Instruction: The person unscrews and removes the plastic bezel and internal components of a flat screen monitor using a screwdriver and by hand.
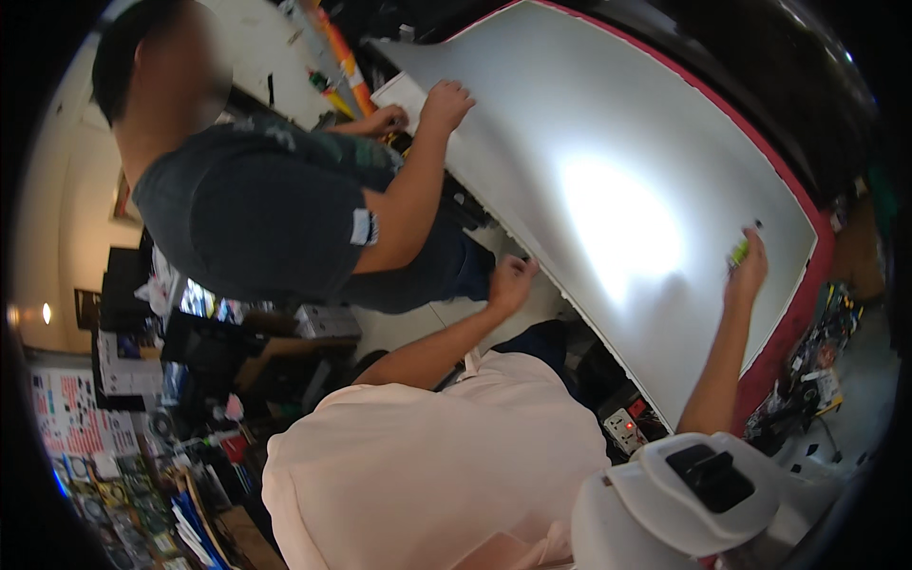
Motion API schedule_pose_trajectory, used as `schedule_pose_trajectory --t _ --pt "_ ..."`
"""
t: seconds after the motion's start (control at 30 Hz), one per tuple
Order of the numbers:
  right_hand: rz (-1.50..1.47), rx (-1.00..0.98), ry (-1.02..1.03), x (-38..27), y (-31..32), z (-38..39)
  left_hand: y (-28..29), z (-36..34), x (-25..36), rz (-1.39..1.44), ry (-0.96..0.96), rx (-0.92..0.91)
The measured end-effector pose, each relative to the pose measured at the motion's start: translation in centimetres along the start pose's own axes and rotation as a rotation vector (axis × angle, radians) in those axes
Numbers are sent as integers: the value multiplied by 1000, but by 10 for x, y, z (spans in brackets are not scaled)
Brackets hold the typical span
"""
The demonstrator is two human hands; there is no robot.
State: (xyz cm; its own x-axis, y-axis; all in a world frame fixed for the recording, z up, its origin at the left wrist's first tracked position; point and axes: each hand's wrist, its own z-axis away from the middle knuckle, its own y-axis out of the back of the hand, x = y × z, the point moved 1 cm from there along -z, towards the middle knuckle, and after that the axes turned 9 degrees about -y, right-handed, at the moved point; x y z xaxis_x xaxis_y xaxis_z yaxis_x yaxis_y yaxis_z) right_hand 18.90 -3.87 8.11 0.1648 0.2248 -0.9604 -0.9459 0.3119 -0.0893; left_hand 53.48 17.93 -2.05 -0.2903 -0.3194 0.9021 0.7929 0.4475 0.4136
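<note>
A broad, pale, smooth panel [532, 142] with a red border [807, 204] lies before me, a bright glare across its middle. Over its right part, my right hand [749, 266] is closed round a small yellow-green object [738, 252], mostly covered by the fingers. A small dark spot [758, 224] shows just beyond the fingertips. At the panel's near left edge is my left hand [513, 287], its fingers curled in. Whatever it may hold is hidden, and I cannot tell whether it touches the edge.
A person in a dark T-shirt [275, 209] stands at the left, one hand [448, 104] at the panel's far left edge. A power outlet box [623, 429] sits below the near edge. Cluttered shelves [142, 494] fill the lower left; loose cables and parts [826, 332] lie right.
</note>
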Motion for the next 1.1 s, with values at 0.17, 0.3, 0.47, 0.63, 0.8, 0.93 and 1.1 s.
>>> schedule_pose_trajectory --t 0.17,0.3,0.47,0.63,0.8,0.93,1.1 --pt "-54 -397 -122 -31 -187 80 42 -45 -7 464 368 108" --pt "-146 -633 -209 -44 -268 112 29 -69 -9 660 363 -49" --pt "-125 -674 -257 -44 -331 131 36 -81 -29 635 390 -73" --pt "-125 -788 -262 -40 -374 144 38 -101 -36 602 398 -100" --pt "80 -857 -130 -40 -398 155 37 -108 -39 558 384 -120" --pt "177 -927 -72 -36 -401 154 35 -105 -38 638 355 -208" --pt "318 -993 -29 -24 -407 151 48 -108 -36 684 396 -186"
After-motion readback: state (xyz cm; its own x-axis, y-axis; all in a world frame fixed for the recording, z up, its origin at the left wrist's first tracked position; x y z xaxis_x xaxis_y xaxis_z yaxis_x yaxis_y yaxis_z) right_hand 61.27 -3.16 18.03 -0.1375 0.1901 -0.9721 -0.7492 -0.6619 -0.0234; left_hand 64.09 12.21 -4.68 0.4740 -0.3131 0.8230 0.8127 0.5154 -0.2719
